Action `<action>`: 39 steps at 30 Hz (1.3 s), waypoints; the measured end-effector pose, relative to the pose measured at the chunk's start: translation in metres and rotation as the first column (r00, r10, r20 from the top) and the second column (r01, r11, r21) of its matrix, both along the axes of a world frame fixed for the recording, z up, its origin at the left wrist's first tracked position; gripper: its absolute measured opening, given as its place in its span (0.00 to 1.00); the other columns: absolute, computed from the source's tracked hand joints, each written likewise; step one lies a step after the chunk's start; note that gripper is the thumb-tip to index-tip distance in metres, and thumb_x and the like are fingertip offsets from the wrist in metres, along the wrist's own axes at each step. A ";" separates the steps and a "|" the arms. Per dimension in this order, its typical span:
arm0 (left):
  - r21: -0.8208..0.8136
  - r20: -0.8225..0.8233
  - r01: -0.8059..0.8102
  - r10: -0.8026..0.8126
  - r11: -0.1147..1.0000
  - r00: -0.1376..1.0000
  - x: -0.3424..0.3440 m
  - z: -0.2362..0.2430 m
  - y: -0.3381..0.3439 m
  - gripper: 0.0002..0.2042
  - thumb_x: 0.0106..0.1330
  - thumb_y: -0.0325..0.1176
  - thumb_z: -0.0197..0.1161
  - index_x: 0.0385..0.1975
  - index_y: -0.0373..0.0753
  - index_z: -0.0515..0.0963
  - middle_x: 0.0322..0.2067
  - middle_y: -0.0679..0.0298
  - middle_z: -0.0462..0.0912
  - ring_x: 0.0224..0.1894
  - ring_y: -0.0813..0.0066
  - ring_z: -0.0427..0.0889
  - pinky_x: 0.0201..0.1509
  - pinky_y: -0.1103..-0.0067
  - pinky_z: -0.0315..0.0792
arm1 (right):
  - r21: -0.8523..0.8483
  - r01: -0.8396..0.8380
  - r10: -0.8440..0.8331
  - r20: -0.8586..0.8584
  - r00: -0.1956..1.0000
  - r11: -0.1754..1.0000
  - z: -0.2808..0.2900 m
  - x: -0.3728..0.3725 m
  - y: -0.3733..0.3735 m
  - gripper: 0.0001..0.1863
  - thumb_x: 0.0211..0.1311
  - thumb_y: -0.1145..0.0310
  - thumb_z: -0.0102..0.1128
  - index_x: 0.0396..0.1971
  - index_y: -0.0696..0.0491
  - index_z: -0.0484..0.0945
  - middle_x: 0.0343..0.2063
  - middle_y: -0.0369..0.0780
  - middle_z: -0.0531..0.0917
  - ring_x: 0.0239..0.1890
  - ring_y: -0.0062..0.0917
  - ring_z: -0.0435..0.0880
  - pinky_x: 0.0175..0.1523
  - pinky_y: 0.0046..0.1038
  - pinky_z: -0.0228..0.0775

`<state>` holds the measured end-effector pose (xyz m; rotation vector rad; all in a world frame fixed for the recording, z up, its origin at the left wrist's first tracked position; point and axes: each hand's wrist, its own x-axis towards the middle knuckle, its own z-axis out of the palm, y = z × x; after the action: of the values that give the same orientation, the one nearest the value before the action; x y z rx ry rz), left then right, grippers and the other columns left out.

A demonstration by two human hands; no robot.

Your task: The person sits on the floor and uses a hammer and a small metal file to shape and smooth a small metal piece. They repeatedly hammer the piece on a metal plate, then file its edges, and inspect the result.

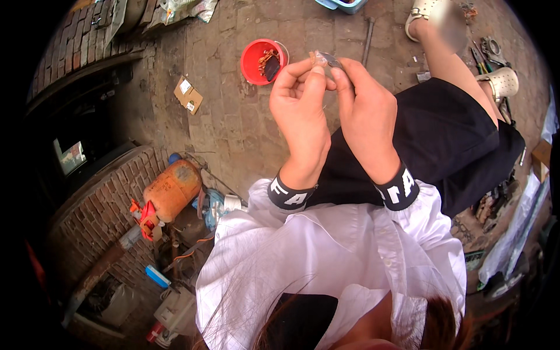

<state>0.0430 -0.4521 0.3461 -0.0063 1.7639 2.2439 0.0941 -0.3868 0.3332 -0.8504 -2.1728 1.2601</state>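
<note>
The two hands are close together near the top middle of the frame, holding one small thing [329,59] between them. The small thing is part dark and part clear and shiny, and it is too small to tell just what it is. The left hand [298,111] pinches the clear side with its thumb and finger, with its other fingers curled in. The right hand [370,111] pinches the dark side with its thumb and pointing finger. Just left of the hands, in the upper middle of the frame, a red bucket [247,63] stands on the brick floor [219,137]. Inside it are a lot of little orange-brown bits [265,57] and a dark flat piece [272,68]. A bit of brown cardboard [188,100] lies to the left of the bucket. A blue tub [329,4] peeks in at the top edge, and a long metal bar [368,42] lies on the floor below it, to the right. In the upper right are cream shoes [503,83] on the person's feet, with pliers [480,60] near them. A rusty orange tank [172,191] is at the left of the frame, lower than the cardboard. A blue box [157,276] is in the lower left. The person wears a white shirt [326,251] and black bottoms [449,134].
</note>
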 end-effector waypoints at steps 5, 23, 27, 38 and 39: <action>-0.019 -0.013 -0.026 0.025 0.999 1.000 0.000 -0.003 0.001 0.04 0.64 0.21 0.58 0.36 0.28 0.76 0.32 0.61 0.80 0.27 0.79 0.77 0.35 0.82 0.74 | 0.012 -0.011 0.011 0.009 1.000 1.000 -0.002 0.001 0.001 0.08 0.62 0.63 0.58 0.36 0.50 0.78 0.22 0.40 0.81 0.23 0.36 0.81 0.25 0.34 0.71; -0.093 0.050 0.077 -0.073 0.993 0.996 -0.008 -0.005 -0.010 0.05 0.62 0.20 0.58 0.36 0.28 0.76 0.30 0.61 0.81 0.28 0.79 0.79 0.37 0.83 0.74 | 0.137 -0.131 0.121 0.081 0.989 0.982 -0.008 0.009 0.013 0.09 0.62 0.62 0.59 0.33 0.52 0.76 0.19 0.42 0.79 0.21 0.39 0.80 0.24 0.36 0.69; -0.046 0.045 0.013 -0.011 0.999 0.999 -0.002 -0.009 0.000 0.05 0.63 0.22 0.59 0.36 0.28 0.77 0.31 0.60 0.81 0.29 0.77 0.79 0.37 0.81 0.75 | 0.052 -0.067 0.063 0.084 0.994 0.996 -0.010 0.005 0.008 0.09 0.62 0.62 0.58 0.33 0.52 0.77 0.20 0.42 0.80 0.22 0.39 0.81 0.24 0.37 0.69; -0.106 -0.014 -0.032 0.031 0.994 0.999 0.002 -0.006 0.001 0.04 0.62 0.21 0.59 0.35 0.28 0.77 0.30 0.60 0.81 0.29 0.77 0.79 0.37 0.82 0.75 | 0.160 -0.098 0.084 0.094 0.992 0.982 -0.011 0.006 0.011 0.09 0.62 0.61 0.58 0.32 0.51 0.76 0.19 0.41 0.80 0.22 0.38 0.80 0.23 0.36 0.69; -0.113 -0.016 -0.023 0.021 0.993 1.000 0.001 -0.006 0.000 0.04 0.62 0.20 0.59 0.35 0.28 0.77 0.30 0.61 0.81 0.29 0.78 0.80 0.36 0.83 0.75 | 0.168 -0.102 0.088 0.085 0.992 0.980 -0.012 0.007 0.011 0.09 0.61 0.62 0.59 0.32 0.51 0.75 0.19 0.41 0.79 0.21 0.38 0.80 0.23 0.36 0.69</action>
<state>0.0443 -0.4522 0.3401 -0.0332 1.9055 2.1609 0.1007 -0.3755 0.3216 -0.7440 -2.3696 1.0788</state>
